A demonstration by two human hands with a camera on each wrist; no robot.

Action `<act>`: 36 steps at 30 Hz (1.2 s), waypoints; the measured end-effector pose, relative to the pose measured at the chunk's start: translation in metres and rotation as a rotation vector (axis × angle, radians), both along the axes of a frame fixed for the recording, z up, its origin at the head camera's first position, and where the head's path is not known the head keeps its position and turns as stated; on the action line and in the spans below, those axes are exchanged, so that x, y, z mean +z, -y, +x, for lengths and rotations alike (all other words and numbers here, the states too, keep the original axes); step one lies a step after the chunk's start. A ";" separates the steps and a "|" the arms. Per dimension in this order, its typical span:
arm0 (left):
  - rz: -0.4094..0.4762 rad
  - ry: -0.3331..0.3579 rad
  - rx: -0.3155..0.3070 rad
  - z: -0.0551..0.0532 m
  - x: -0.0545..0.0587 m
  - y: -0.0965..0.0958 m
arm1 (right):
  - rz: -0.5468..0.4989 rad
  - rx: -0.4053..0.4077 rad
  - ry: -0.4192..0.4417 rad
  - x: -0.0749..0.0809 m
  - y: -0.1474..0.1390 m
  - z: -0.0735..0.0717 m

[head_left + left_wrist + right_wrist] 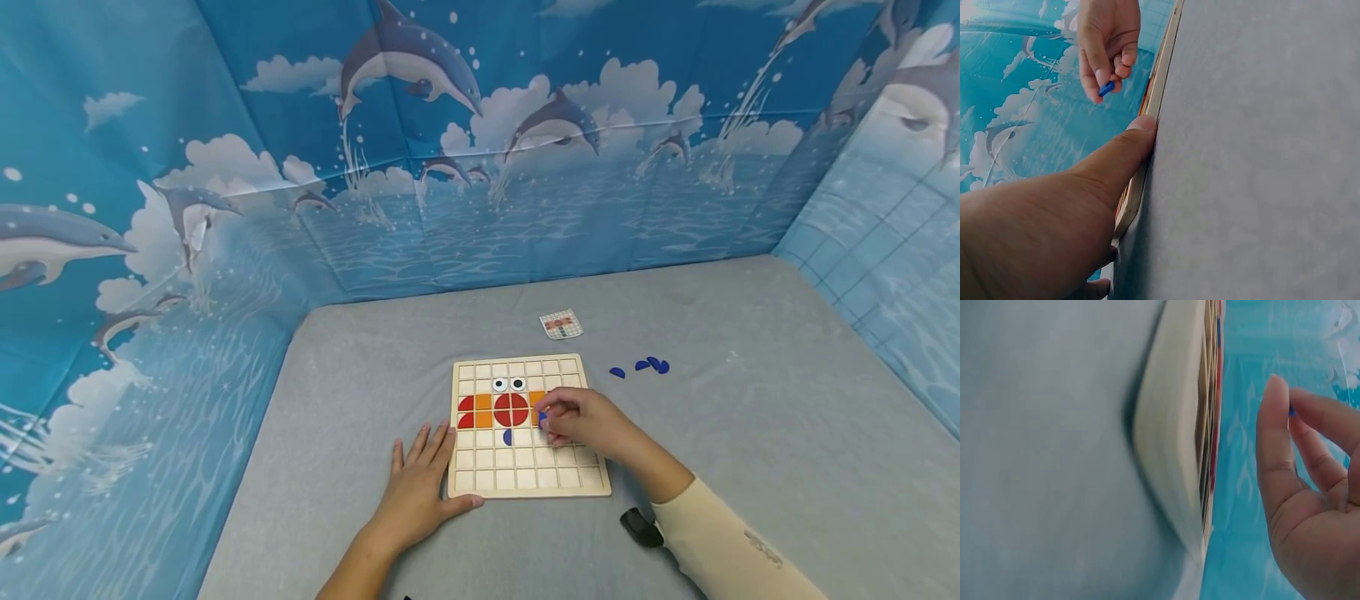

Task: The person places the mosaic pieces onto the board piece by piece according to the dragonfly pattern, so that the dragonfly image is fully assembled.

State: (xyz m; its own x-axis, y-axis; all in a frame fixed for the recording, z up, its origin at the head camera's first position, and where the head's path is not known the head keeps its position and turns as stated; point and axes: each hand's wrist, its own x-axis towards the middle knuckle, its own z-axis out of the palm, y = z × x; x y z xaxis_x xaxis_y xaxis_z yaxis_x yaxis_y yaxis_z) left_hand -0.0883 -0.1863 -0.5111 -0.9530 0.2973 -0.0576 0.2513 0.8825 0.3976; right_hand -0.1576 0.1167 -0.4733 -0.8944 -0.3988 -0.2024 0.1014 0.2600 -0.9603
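Observation:
A wooden grid board (529, 493) lies on the grey cloth. On it, red pieces (512, 409) form a circle below two eye pieces (508, 384). Orange squares (483, 411) and red quarter-rounds (466, 412) fill cells at the left, with a blue half-round piece (507, 437) under the circle. My left hand (417, 493) rests at the board's lower left corner, fingers spread, thumb touching the front edge. Above the board's right part, my right hand (588, 422) pinches a small blue piece (1106, 89) between thumb and fingertips; the fingers hide most of it in the right wrist view.
Several loose blue half-round pieces (652, 365) lie right of the board. A small printed pattern card (561, 324) sits behind it. Near the right sleeve is a black object (642, 528). A dolphin-print curtain (480, 208) stands around the table's back and sides.

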 end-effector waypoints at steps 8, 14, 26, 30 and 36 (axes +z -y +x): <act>-0.006 -0.019 -0.007 0.001 -0.001 0.000 | 0.043 0.000 -0.031 -0.002 0.019 0.004; -0.016 -0.028 -0.011 0.001 0.000 0.001 | 0.089 -0.015 -0.008 -0.005 0.030 0.003; -0.014 -0.024 -0.017 0.001 0.001 0.002 | 0.184 -0.007 -0.009 -0.009 0.037 0.003; -0.013 -0.026 -0.019 0.002 0.001 0.002 | 0.220 -0.027 -0.002 -0.008 0.040 0.004; -0.009 -0.022 -0.016 0.002 0.002 0.002 | 0.253 -0.052 -0.006 -0.007 0.043 0.005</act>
